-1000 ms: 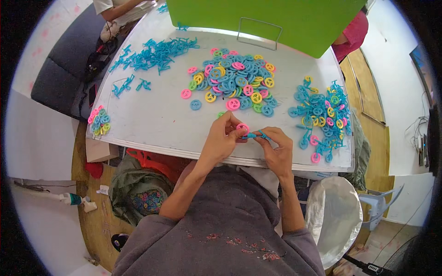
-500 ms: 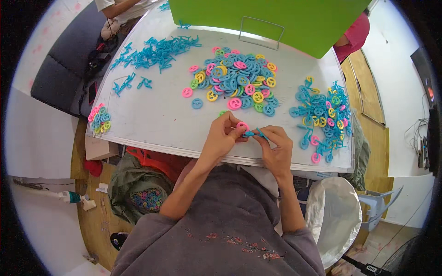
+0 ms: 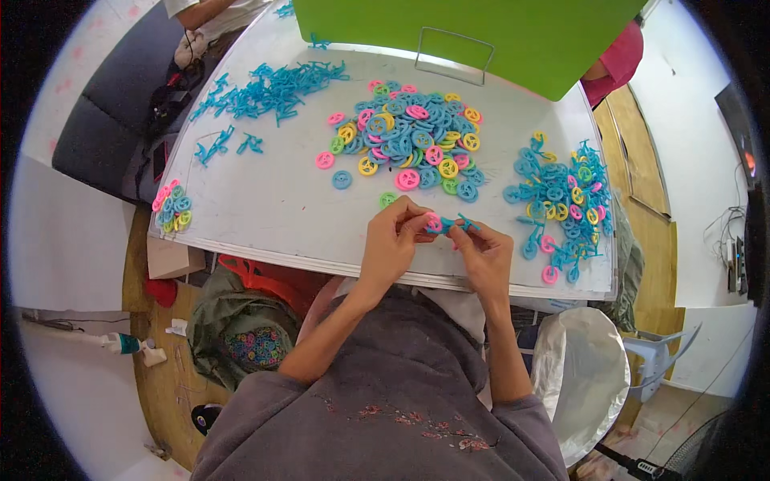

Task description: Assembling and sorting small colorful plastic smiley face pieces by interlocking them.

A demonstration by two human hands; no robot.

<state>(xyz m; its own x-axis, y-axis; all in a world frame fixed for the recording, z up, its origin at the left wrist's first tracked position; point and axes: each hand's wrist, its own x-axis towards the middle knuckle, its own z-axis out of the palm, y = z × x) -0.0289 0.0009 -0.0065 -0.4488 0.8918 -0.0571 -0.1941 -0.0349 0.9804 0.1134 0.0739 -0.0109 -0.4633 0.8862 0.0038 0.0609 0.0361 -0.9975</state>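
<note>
Head view: hands pinching blue piece

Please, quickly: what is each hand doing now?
Left hand: closed, pinching a pink plastic wheel.
Right hand: closed, pinching a small blue plastic piece.

My head camera looks steeply down from close above the white table, which spreads toward twelve o'clock; my forearms enter from six.
</note>
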